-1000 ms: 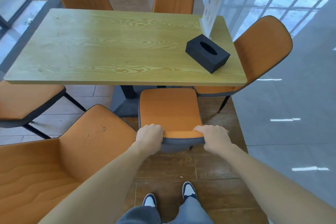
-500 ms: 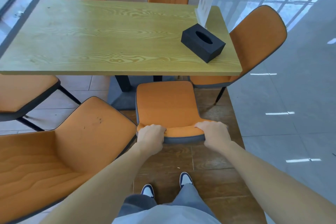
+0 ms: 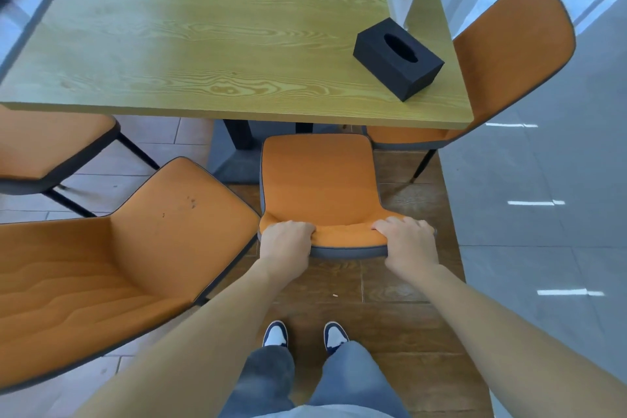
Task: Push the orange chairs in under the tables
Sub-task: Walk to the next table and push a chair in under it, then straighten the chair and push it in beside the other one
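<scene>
Both hands, left [image 3: 285, 243] and right [image 3: 409, 244], clamped on the centre chair's backrest [image 3: 349, 239]; best pushed squarely, evenly, straight under the table [image 3: 237, 44].

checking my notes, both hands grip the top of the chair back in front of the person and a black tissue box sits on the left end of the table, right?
Not quite. In the head view the black tissue box sits on the right end of the table, not the left. The rest holds: the left hand and right hand grip the top of the chair back.
</scene>
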